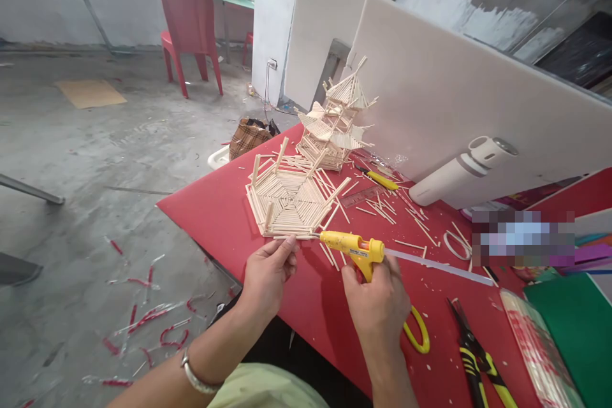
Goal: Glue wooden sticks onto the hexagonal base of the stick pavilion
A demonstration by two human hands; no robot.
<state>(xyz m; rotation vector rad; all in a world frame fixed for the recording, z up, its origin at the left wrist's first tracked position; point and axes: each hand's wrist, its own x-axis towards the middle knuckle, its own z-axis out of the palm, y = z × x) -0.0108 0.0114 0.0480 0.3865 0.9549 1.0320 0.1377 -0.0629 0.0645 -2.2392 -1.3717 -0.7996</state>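
Two hands were at the red tabletop [329, 293], both pretty busy. Left hand [270, 274] had its grip pinched nearly closed, thumb and fingertips on a thin wooden stick [282, 238] along the near edge of the polygonal stick base [294, 201]. Right hand [377, 299] had its grip wrapped snugly round the handle of a yellow hot glue gun [351, 245], nozzle right by that stick, clear glue stick [440, 264] poking out the back. The base lay flat, short posts up, just in front of a tiered stick pagoda [335, 124].
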